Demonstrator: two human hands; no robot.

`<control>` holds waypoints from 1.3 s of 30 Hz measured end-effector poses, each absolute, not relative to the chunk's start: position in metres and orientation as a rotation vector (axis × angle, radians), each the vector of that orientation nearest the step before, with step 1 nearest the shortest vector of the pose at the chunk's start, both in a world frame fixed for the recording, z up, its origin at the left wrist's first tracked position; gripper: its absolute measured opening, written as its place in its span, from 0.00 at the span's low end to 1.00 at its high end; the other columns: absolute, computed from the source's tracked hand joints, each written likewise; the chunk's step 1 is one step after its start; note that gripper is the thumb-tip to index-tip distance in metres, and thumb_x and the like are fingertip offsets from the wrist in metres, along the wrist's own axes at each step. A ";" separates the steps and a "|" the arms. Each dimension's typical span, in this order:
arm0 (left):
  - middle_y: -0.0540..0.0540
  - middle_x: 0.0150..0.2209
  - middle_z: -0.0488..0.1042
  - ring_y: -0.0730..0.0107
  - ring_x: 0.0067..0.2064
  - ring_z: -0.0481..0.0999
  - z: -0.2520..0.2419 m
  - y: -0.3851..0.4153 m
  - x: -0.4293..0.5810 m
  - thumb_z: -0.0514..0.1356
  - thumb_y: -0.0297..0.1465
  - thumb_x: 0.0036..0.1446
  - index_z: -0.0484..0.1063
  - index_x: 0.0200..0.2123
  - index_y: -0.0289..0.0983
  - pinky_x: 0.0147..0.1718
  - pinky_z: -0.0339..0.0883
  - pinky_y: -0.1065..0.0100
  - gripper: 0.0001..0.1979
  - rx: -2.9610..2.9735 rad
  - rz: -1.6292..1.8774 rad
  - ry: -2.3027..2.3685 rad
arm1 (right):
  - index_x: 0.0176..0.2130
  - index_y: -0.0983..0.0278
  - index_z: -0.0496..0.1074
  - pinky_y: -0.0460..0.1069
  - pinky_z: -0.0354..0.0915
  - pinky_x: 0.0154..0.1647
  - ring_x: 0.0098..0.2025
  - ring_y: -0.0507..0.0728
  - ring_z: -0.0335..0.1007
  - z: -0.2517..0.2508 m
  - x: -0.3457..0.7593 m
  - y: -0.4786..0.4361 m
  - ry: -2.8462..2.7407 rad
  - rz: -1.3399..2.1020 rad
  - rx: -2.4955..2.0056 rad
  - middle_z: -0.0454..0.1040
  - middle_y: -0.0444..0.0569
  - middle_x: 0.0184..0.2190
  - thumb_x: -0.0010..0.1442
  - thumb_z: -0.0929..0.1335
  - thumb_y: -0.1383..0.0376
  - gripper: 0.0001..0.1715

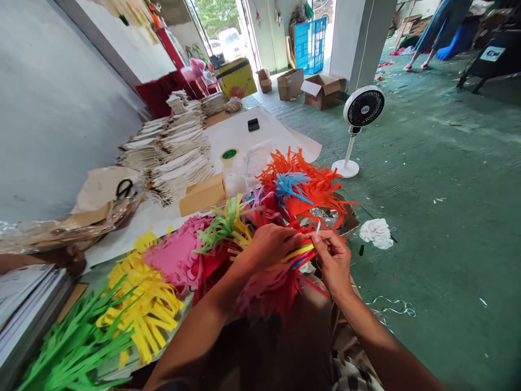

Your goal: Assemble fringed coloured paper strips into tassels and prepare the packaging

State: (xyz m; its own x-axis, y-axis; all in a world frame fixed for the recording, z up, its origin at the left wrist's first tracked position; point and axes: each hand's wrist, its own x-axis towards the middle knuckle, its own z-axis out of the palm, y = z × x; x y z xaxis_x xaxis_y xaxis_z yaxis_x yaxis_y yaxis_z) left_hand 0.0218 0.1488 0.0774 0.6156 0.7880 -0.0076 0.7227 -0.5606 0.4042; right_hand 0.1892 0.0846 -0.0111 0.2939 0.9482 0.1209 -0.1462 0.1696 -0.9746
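My left hand (273,245) is closed round a bundle of coloured strips (299,253), with yellow, red, blue and pink showing side by side. At the bundle's end my right hand (334,262) pinches a thin white strip (318,227), its tip standing up between the fingers; its material is unclear. Loose pink and red fringe (264,290) hangs beneath my left forearm. Beyond the hands lie an orange fringed bunch (305,174) and a light blue one (291,185). To the left are fringed bunches in light green (222,225), pink (179,252), yellow (140,293) and green (81,342).
Stacks of whitish folded pieces (179,146) line the left wall. Black-handled scissors (124,188) lie near plastic-wrapped sheets. A green tape roll (229,154) and a black box (253,125) rest on white sheeting. A white fan (364,107) stands right; a person's legs (437,32) show behind.
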 end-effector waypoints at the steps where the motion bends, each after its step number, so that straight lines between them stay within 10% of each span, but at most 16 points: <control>1: 0.48 0.20 0.70 0.72 0.22 0.64 0.079 0.152 0.022 0.51 0.47 0.74 0.72 0.22 0.39 0.27 0.47 0.65 0.30 2.447 0.192 1.229 | 0.40 0.59 0.78 0.48 0.53 0.26 0.24 0.51 0.56 -0.012 0.189 0.085 -0.928 0.991 -1.097 0.72 0.42 0.27 0.68 0.71 0.52 0.14; 7: 0.50 0.13 0.59 0.72 0.16 0.56 0.092 0.185 0.026 0.62 0.56 0.61 0.65 0.11 0.39 0.22 0.44 0.65 0.35 2.394 0.157 1.333 | 0.41 0.58 0.76 0.47 0.52 0.23 0.23 0.51 0.54 -0.016 0.191 0.089 -0.843 1.052 -1.072 0.75 0.44 0.31 0.68 0.70 0.47 0.18; 12: 0.43 0.24 0.75 0.59 0.31 0.76 0.101 0.215 0.044 0.62 0.36 0.66 0.77 0.23 0.39 0.31 0.60 0.65 0.17 2.627 0.262 1.590 | 0.39 0.59 0.76 0.47 0.54 0.25 0.24 0.52 0.56 -0.020 0.191 0.090 -0.815 1.049 -1.085 0.73 0.43 0.29 0.68 0.70 0.46 0.19; 17: 0.40 0.41 0.81 0.56 0.48 0.77 0.090 0.241 0.075 0.62 0.24 0.62 0.80 0.36 0.39 0.42 0.66 0.63 0.07 2.753 0.270 1.373 | 0.39 0.59 0.76 0.48 0.59 0.30 0.28 0.53 0.62 -0.021 0.189 0.092 -0.827 1.037 -1.102 0.72 0.43 0.29 0.66 0.72 0.47 0.19; 31: 0.47 0.38 0.82 0.71 0.34 0.77 0.126 0.214 0.049 0.56 0.30 0.69 0.73 0.44 0.39 0.36 0.65 0.69 0.06 2.363 0.982 1.215 | 0.34 0.60 0.77 0.48 0.57 0.26 0.25 0.52 0.60 -0.006 0.187 0.092 -0.858 0.985 -1.096 0.72 0.42 0.25 0.63 0.73 0.46 0.20; 39: 0.49 0.30 0.77 0.73 0.30 0.72 0.085 0.185 0.040 0.60 0.36 0.64 0.69 0.39 0.37 0.32 0.65 0.71 0.08 1.900 0.571 0.805 | 0.38 0.59 0.80 0.48 0.64 0.30 0.29 0.54 0.68 -0.009 0.184 0.091 -0.766 0.960 -1.104 0.78 0.45 0.30 0.62 0.74 0.48 0.17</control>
State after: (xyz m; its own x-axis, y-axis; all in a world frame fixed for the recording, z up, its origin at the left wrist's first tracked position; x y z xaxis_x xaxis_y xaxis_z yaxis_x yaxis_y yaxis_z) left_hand 0.0400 0.1847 0.0851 0.6730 0.7381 0.0478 0.2895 -0.3223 0.9013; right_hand 0.1845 0.0911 -0.0091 0.4027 0.9144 0.0426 -0.2439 0.1520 -0.9578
